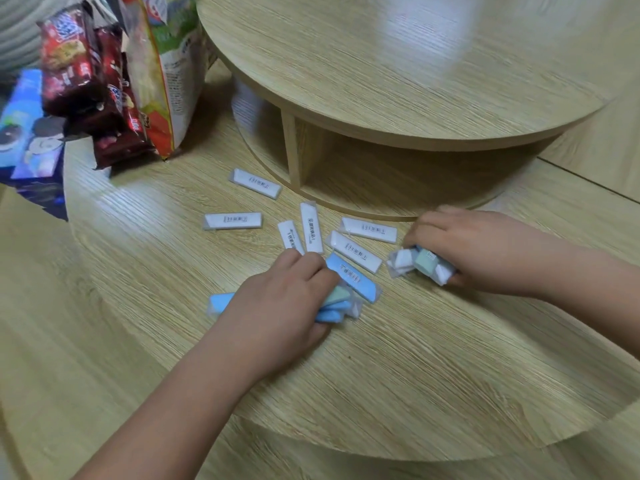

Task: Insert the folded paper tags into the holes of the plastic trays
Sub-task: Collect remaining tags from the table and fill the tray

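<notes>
Several small wrapped bars with barcode labels lie scattered on the round wooden table [381,393], most of them white [255,182], one blue [353,278]. My left hand [277,303] grips a bundle of blue and green bars [332,308] low in the middle. At the right my right hand [474,249] holds a bundle of white and pale green bars [420,263]. No plastic tray with holes shows in this view.
A raised round wooden shelf [398,81] with an open compartment stands at the back. Snack bags [104,84] and a blue box [24,133] crowd the far left edge.
</notes>
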`<action>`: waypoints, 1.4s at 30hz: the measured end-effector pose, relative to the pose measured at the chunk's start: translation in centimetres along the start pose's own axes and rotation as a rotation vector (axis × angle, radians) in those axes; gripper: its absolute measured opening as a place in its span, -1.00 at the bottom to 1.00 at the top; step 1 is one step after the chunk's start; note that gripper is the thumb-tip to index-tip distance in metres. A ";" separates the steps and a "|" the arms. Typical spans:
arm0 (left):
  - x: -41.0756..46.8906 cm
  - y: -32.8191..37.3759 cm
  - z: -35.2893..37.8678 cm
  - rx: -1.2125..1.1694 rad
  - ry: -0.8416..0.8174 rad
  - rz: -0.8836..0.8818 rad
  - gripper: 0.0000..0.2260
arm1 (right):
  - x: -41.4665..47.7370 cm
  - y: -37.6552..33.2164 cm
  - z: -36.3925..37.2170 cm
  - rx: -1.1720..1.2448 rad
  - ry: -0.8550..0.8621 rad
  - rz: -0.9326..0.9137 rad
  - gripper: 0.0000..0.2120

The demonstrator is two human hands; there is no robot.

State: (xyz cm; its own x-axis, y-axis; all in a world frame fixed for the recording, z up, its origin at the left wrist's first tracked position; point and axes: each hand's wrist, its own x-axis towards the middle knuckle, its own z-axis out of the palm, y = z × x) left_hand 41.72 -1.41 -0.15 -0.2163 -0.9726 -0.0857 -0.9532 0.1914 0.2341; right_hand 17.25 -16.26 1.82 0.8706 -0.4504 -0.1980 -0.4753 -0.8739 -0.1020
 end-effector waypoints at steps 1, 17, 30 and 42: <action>0.1 0.1 0.0 0.018 0.005 0.008 -0.61 | 0.0 -0.1 0.0 0.003 -0.005 0.034 -0.63; -1.5 -3.0 -0.2 0.009 0.214 -0.148 -0.68 | 6.4 -7.8 0.7 0.077 0.180 0.421 -0.74; 2.2 -5.2 -1.5 -0.376 0.336 -0.446 -0.77 | 6.7 -7.7 -0.7 -0.029 0.024 0.361 -0.60; 4.9 -3.3 -1.4 -0.328 0.341 -0.627 -0.75 | 4.6 -11.0 -1.0 0.044 0.089 0.315 -0.66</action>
State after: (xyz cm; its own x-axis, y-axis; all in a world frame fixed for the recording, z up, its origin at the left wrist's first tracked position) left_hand 44.11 -7.04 0.01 0.4687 -0.8833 -0.0071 -0.7533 -0.4039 0.5190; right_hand 26.62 -8.87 3.03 0.6865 -0.7135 -0.1406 -0.7265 -0.6811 -0.0913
